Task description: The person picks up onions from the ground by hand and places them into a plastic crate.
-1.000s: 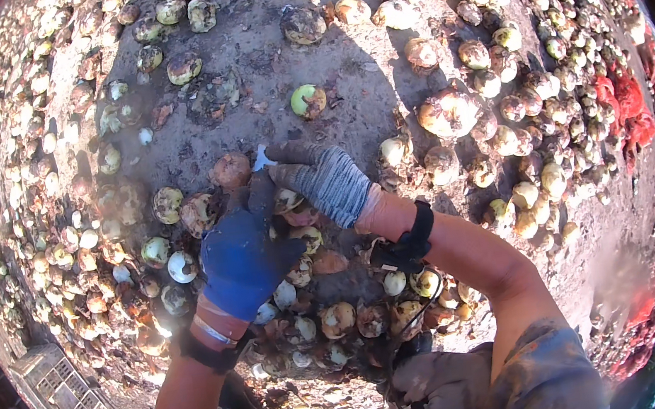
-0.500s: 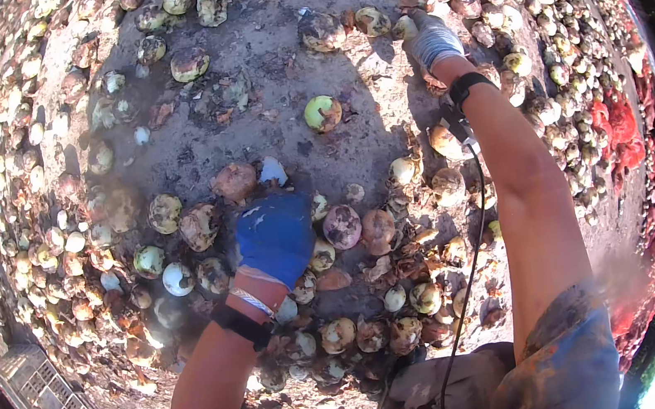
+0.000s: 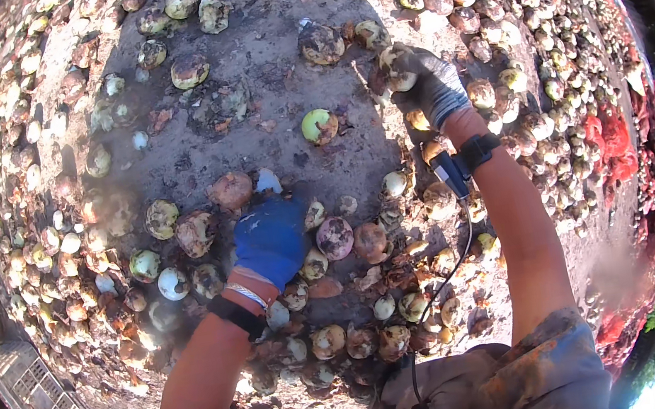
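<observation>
Lying thickly scattered, onions [image 3: 161, 219] cover the dirt ground [image 3: 270, 120].
From the left: a slatted crate [image 3: 8, 364]; the blue-gloved left hand [image 3: 270, 233], fingers hidden, so its grip cannot be told; a purplish onion [image 3: 335, 238] near it; then the striped-gloved right hand [image 3: 431, 85], curled around a brown onion [image 3: 397, 69].

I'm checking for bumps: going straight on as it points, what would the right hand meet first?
Past the grasped onion, the right hand would probably meet the yellowish-brown onion just ahead, though depth is unclear.
</observation>
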A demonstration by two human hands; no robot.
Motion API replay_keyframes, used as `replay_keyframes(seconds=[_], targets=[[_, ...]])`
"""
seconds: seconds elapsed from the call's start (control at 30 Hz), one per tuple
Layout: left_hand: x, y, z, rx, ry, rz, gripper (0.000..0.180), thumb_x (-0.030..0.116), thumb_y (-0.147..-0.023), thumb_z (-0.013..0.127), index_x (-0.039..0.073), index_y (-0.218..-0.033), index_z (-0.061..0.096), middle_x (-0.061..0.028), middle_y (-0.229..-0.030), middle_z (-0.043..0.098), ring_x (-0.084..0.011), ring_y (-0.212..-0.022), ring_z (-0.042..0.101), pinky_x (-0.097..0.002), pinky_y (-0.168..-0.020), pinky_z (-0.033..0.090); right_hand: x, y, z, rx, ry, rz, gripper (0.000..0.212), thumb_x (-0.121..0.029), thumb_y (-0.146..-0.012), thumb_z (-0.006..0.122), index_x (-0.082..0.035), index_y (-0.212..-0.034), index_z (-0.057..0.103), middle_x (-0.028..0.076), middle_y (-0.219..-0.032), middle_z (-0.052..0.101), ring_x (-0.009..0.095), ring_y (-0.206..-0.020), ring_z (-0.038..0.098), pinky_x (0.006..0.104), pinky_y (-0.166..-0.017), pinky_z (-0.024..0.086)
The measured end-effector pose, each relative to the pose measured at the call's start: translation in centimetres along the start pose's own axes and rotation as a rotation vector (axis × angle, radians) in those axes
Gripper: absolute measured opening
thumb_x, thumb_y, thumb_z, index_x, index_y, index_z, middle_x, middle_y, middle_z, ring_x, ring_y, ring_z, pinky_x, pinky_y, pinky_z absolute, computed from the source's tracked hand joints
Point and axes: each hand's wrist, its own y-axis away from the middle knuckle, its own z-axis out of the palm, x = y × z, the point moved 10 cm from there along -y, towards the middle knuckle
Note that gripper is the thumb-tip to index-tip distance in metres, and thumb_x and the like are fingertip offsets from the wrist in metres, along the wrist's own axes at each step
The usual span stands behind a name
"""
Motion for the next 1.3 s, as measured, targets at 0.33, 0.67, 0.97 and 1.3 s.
replay_keyframes(seconds=[0.33,0.67,0.97,1.3], targets=[[1.7,-0.1,-0.9,0.063,0.008,0.108,0.036,0.026,-0.079,0.07,0.011,-0.112,0.068,-0.0141,-0.098,0.068,-0.0345,-0.09,0.068,-0.0452,-0.076,0.055,4.2,9.8,4.3,-0.156,-0.271,0.203,0.052,-0.045,-0.091,0.067,-0.008,-0.126,0.058,0.017,-0.115,0.068,0.031,-0.081,0.072,0.0404,-0.059,0.062],[-1.2,-1.3,1.5,-0.115,-0.067,-0.076,0.07,0.029,-0.078,0.073,0.018,-0.143,0.05,-0.0239,-0.146,0.049,-0.0395,-0.116,0.062,-0.0447,-0.095,0.052,5.4,31.2,-18.7,0.543,1.103,-0.185,0.04,-0.026,-0.083,0.072,-0.004,-0.116,0.067,0.019,-0.106,0.068,0.036,-0.097,0.066,0.0439,-0.086,0.052],[0.7,2.3,-1.2,-0.073,0.132,-0.17,0.073,0.03,-0.075,0.081,0.009,-0.139,0.054,-0.0181,-0.125,0.067,-0.0338,-0.113,0.065,-0.0428,-0.095,0.051,2.5,29.9,-30.6,0.834,1.425,0.179,0.075,-0.028,-0.072,0.082,-0.018,-0.141,0.054,0.025,-0.137,0.055,0.042,-0.123,0.056,0.0442,-0.102,0.048],[-4.2,10.9,-10.2,-0.016,0.503,-0.213,0.07,0.01,-0.07,0.085,0.005,-0.135,0.059,-0.009,-0.112,0.071,-0.0144,-0.097,0.066,-0.0325,-0.085,0.055,5.2,29.1,-17.7,0.039,-0.839,-0.132,0.046,-0.048,-0.091,0.059,-0.012,-0.12,0.064,0.008,-0.119,0.068,0.026,-0.11,0.062,0.0508,-0.083,0.052]])
